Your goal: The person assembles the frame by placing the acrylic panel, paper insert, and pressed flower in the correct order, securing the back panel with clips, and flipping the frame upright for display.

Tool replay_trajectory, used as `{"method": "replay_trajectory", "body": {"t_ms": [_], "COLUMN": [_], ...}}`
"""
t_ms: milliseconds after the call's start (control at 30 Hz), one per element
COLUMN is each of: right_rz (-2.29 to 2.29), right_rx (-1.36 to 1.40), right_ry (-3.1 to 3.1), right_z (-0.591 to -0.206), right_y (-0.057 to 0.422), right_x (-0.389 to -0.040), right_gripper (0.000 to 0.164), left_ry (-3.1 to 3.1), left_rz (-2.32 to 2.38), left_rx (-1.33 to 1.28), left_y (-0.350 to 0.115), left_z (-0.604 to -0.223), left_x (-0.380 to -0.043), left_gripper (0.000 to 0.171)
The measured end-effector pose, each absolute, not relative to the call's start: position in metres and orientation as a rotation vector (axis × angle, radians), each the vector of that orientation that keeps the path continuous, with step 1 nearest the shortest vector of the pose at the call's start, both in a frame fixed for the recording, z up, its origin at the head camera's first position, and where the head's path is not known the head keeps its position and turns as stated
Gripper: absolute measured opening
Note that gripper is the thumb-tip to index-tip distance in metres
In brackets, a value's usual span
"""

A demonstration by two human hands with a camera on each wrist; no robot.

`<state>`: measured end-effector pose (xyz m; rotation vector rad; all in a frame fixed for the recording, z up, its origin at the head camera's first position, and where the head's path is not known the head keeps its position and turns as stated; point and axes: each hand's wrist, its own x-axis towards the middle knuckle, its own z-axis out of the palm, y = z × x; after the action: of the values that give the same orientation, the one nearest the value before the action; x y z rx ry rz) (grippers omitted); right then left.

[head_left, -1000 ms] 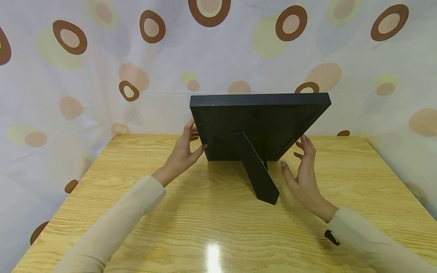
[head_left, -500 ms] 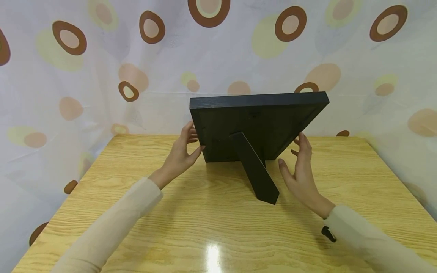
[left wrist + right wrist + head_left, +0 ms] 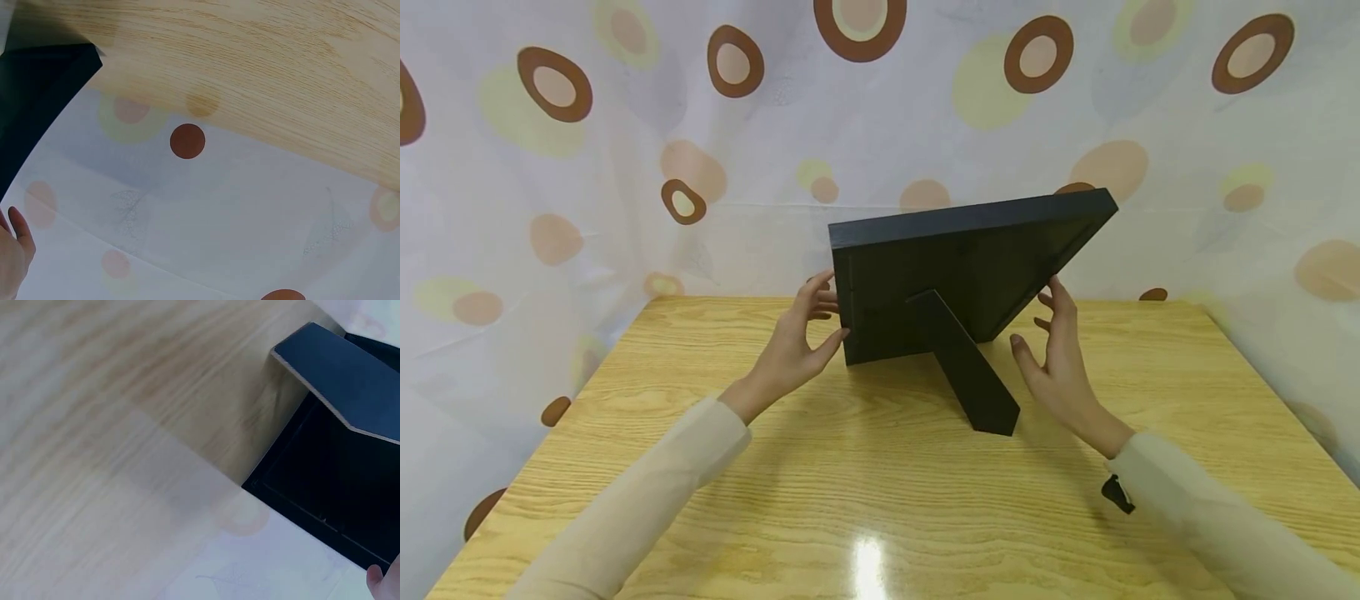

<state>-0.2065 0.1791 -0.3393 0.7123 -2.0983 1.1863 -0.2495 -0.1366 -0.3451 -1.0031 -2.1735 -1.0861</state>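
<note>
A black picture frame point(image 3: 883, 304) stands on the wooden table, its back towards me, propped on a black easel leg point(image 3: 979, 387). My left hand point(image 3: 786, 354) holds the frame's left side, thumb on the near edge and fingers reaching towards its far side. At the right side, my right hand point(image 3: 1063, 375) touches the edge with its fingertips; the thumb is held apart. The frame's front is hidden. In the left wrist view a dark frame corner point(image 3: 56, 94) shows, and in the right wrist view the leg point(image 3: 344, 378) juts from the frame's back.
The wooden table point(image 3: 820, 508) has a pale cloth point(image 3: 880, 125) with brown and yellow ovals hanging behind it and along its sides. A small black object point(image 3: 1117, 494) shows at the right sleeve. Light glares on the table's near part.
The frame has turned: its right side has swung away and its left side has come nearer. The leg's foot has shifted slightly away and right. The right hand has moved forward with it.
</note>
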Motion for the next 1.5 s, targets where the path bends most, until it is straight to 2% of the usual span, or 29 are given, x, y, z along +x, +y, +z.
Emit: {"method": "replay_trajectory", "body": {"t_ms": [867, 1500], "right_rz": [1.392, 1.398], "right_rx": [0.653, 0.667], "right_ry": [-2.227, -2.319], "right_z": [-0.326, -0.320], "right_y": [0.191, 0.194], "right_x": [-0.246, -0.259], "right_gripper": [0.071, 0.071], "left_ry": [-2.185, -2.135], "left_rz": [-0.975, -0.942], "left_rx": [-1.142, -1.262], "left_y": [-0.130, -0.120], "left_z": [-0.339, -0.335], "left_x": [-0.238, -0.233], "left_gripper": [0.077, 0.079]}}
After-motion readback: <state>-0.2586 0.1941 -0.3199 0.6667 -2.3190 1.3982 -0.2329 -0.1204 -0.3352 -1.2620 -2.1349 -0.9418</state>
